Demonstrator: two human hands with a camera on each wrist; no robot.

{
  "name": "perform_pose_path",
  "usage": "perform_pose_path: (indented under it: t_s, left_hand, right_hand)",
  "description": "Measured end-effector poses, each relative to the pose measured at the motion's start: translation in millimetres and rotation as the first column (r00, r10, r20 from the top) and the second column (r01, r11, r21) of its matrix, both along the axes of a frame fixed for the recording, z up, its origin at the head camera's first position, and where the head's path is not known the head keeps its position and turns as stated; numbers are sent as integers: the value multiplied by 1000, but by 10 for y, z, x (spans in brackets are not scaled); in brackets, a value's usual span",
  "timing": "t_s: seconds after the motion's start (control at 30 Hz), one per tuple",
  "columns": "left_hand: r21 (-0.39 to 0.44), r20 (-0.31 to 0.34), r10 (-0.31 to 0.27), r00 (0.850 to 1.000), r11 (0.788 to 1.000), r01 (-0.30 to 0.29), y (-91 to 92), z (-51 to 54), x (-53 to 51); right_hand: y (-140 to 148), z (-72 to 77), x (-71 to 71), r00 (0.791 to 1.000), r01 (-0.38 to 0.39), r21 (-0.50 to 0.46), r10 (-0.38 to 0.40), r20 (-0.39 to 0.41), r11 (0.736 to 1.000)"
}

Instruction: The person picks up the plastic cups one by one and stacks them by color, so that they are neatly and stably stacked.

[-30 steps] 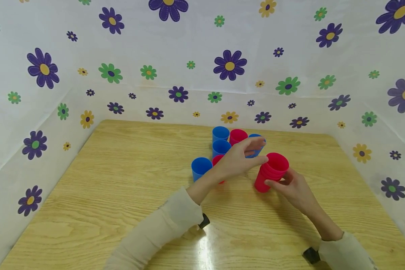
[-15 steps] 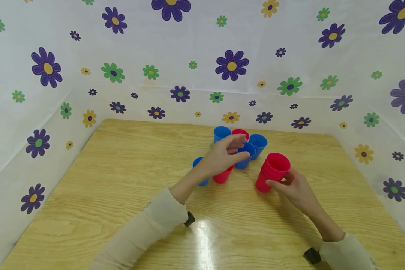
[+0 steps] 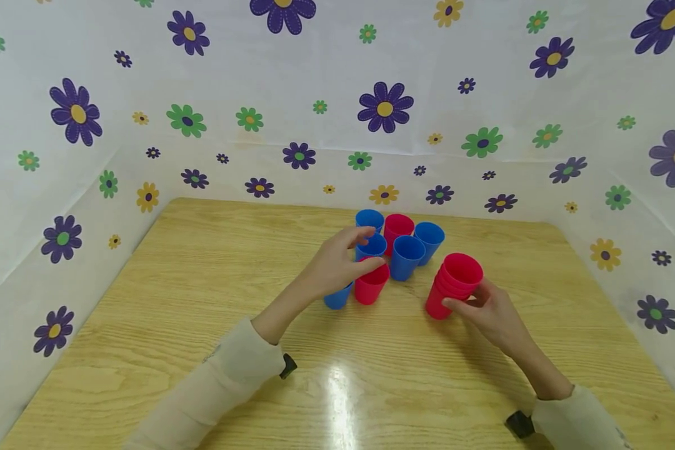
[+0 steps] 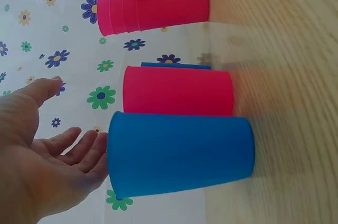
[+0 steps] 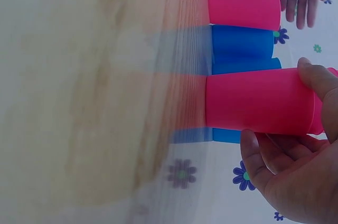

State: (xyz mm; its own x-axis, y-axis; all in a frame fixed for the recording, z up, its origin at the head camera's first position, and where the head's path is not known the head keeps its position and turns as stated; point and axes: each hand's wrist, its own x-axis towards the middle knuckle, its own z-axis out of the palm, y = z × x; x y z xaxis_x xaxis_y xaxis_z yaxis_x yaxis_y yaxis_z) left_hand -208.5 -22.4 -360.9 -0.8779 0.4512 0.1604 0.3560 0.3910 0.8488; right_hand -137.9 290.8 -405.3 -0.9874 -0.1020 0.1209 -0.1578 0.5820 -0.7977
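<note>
Backdrop: white flowered cloth (image 3: 343,69) behind and to both sides of the two hands. Wooden table (image 3: 427,387) beneath both grips, running on toward the person.

Cup cluster (image 3: 407,256): seven loose cups, five blue and two red, mouths up, bunched to the left of the right-hand grip and a little farther out.

Left hand (image 3: 333,267): thumb well apart from relaxed fingers, nothing held. It hangs over the near-left side of the cluster; contact with a rim cannot be told.

Right hand (image 3: 492,315): thumb and fingers curled round the red stack (image 3: 437,300), several nested rims showing just above the hold. Stack upright, base apparently on the table.

Single cups: blue near cup (image 4: 182,152) below the left fingers, red near cup (image 3: 370,287) just beside it, under the left thumb.

Handling notes (judgement): the right grip seems to be steadying the stack; best kept light, below the rims, so thin walls do not flex. For the left hand, come in from the outer side of one cup and pinch near its rim, thumb clear of the neighbour. Main risk: the wrist tipping the blue near cup lying beneath it. Lift straight up before travelling sideways.
</note>
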Motion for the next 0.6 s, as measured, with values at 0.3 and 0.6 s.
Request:
perform_pose_path:
  t_s: [0.3, 0.6]
  left_hand:
    - [-212, -66, 74, 995, 973, -86, -77, -87, 38]
    - [-368, -97, 79, 992, 923, -110, -84, -167, 51]
  right_hand:
    - [7, -2, 0, 1000, -4, -1, 4, -1, 1000]
    - [7, 4, 1, 1000, 0, 5, 0, 1, 1000]
